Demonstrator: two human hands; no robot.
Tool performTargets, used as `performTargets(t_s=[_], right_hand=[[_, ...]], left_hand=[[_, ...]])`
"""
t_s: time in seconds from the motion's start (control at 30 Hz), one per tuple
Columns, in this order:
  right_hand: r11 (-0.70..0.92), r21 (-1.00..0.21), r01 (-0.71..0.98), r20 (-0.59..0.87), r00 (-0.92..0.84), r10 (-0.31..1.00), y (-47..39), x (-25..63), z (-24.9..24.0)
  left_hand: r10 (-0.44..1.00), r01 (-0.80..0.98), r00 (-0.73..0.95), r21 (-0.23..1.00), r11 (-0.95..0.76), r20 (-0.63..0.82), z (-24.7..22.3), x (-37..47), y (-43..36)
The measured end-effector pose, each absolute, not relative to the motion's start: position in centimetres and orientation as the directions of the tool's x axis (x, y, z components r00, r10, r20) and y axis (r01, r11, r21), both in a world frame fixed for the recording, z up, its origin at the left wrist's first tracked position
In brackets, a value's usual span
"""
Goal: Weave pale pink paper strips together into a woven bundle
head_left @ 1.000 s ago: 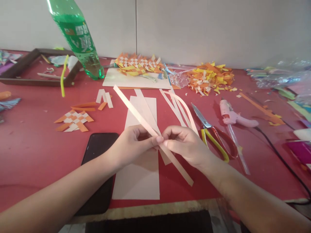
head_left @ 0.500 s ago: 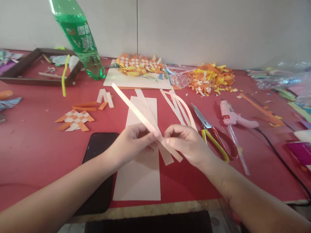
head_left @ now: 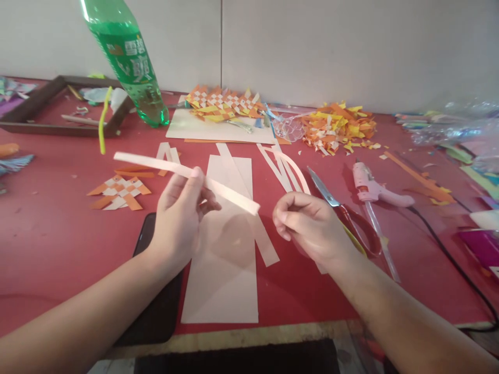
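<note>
My left hand (head_left: 183, 208) pinches a pale paper strip (head_left: 230, 195) between thumb and fingers, above a white paper sheet (head_left: 222, 291). The strip slants down to the right. To its right, my right hand (head_left: 307, 223) has its fingers curled together, apart from the held strip; what it grips, if anything, is hidden. A second pale strip (head_left: 265, 241) lies across the sheet. Beyond my right hand are more pale strips (head_left: 278, 169), one of them curved. Scissors (head_left: 325, 189) lie beside that hand, their handles partly covered by it.
A black phone (head_left: 159, 311) lies under my left forearm. Left are a woven orange-and-white piece (head_left: 122, 192), a dark frame (head_left: 58, 127) and a green bottle (head_left: 128, 62). Right is a pink glue gun (head_left: 378, 189) with a cord. Folded paper pieces (head_left: 339, 124) are heaped at the back.
My left hand has moved left with the strip, which has tilted flatter. My right hand has moved slightly right, away from the strip it was touching.
</note>
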State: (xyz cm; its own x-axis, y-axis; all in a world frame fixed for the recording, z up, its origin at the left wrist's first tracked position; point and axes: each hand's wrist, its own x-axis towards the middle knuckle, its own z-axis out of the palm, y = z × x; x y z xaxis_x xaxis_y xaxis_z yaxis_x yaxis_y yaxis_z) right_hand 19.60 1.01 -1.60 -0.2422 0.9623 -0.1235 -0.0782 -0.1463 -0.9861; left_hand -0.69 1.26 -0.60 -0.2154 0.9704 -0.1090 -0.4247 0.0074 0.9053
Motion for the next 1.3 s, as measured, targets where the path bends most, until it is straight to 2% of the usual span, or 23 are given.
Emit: performTargets(t_s=[0.03,0.1,0.17,0.2,0.27,0.3,0.37,0.47,0.57,0.77,0.9,1.3], right_hand=[[-0.153,-0.983,-0.097,-0.127,-0.238,0.963,1.0,19.6,-1.5],[-0.188,-0.975,-0.120,-0.150,-0.266,0.952,0.9,19.4,-1.5],[-0.226,-0.969,-0.104,-0.184,-0.312,0.932,0.7,19.1,-1.5],[-0.237,-0.968,-0.081,-0.200,-0.320,0.926,0.6,19.0,-1.4],[-0.253,-0.967,-0.041,-0.228,-0.311,0.923,0.4,18.8,-1.3],[-0.266,-0.963,-0.042,-0.242,-0.300,0.923,0.3,18.8,-1.3],[-0.315,-0.946,-0.077,-0.277,-0.313,0.909,0.4,18.9,-1.0],[-0.372,-0.919,-0.131,-0.290,-0.412,0.864,0.5,19.2,-0.6],[-0.374,-0.916,-0.146,-0.260,-0.493,0.830,0.5,19.4,-0.4],[-0.373,-0.916,-0.150,-0.243,-0.531,0.811,0.4,19.4,-0.5],[-0.373,-0.920,-0.121,-0.246,-0.563,0.789,0.5,19.4,-0.3],[-0.398,-0.910,-0.117,-0.260,-0.588,0.766,0.4,19.5,-0.1]], left_hand=[[0.985,-0.365,-0.144,0.930,0.039,-0.097,-0.5,-0.6,1.1],[0.977,-0.182,0.181,0.972,0.150,-0.117,-0.1,-0.4,0.6],[0.849,0.010,0.497,0.979,0.202,-0.180,0.2,-0.3,0.1],[0.772,0.071,0.603,0.978,0.198,-0.201,0.3,-0.2,-0.1],[0.679,0.127,0.695,0.970,0.208,-0.236,0.3,-0.2,-0.3],[0.677,0.122,0.692,0.965,0.232,-0.250,0.3,-0.2,-0.3],[0.760,0.041,0.599,0.957,0.286,-0.253,0.1,-0.2,-0.1],[0.932,-0.183,0.310,0.950,0.254,-0.190,-0.2,-0.2,0.4],[0.976,-0.369,0.108,0.905,0.214,-0.187,-0.3,-0.3,1.0],[0.987,-0.523,0.002,0.841,0.138,-0.160,0.2,-0.4,1.2],[0.984,-0.514,-0.079,0.852,0.094,-0.157,0.2,-0.4,1.2],[0.974,-0.553,-0.134,0.830,0.080,-0.183,0.6,-0.5,1.4]])
